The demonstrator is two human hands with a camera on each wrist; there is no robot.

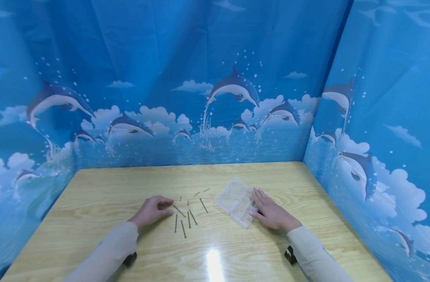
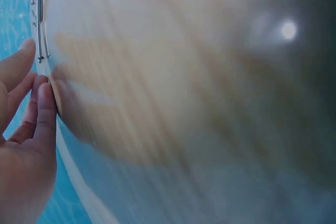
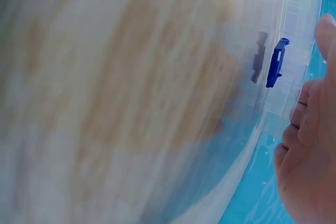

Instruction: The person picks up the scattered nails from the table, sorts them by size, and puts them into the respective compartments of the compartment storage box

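While the table (image 1: 91, 196) lies beneath both forearms (image 1: 107, 250), the right hand (image 1: 271, 212) stretches out straight fingers and the left hand (image 1: 151, 211) parts its thumb from loosely bent ones, both released. The clear box (image 1: 232, 196) lies by the right hand's fingers, the nails (image 1: 183, 228) between it and the left hand.

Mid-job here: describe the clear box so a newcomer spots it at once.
On the wood-grain table, look right of the scattered thin fasteners. The clear box lies there, opened out in two halves. Unlike the dark, narrow fasteners, it is broad, see-through and has a blue latch.
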